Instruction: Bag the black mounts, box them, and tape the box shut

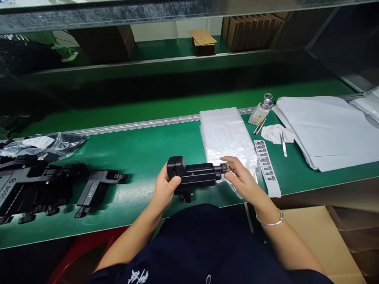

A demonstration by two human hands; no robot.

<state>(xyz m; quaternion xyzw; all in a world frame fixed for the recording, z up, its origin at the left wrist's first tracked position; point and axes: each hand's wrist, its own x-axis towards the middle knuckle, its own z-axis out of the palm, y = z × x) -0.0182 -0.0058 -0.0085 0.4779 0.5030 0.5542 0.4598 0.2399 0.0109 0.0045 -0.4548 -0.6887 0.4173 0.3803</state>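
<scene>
A black plastic device (194, 175), a blocky clamp-like bracket with a small knob at its right end, hangs just above the near edge of the green bench (142, 150). My left hand (164, 188) is wrapped round its left end, thumb on the front. My right hand (240, 177) pinches the small knob at the right end with fingertips. A silver bangle sits on my right wrist. Under my right hand lies a stack of clear plastic bags (226, 134).
Several similar black brackets (44, 187) lie at the left, one apart (96, 189), beside a dark bag (47, 144). A label strip (266, 165), tweezers (283, 142), a white cloth (275, 133), a small bottle (262, 110) and stacked white sheets (328, 130) are at the right. A cardboard box (322, 236) stands below.
</scene>
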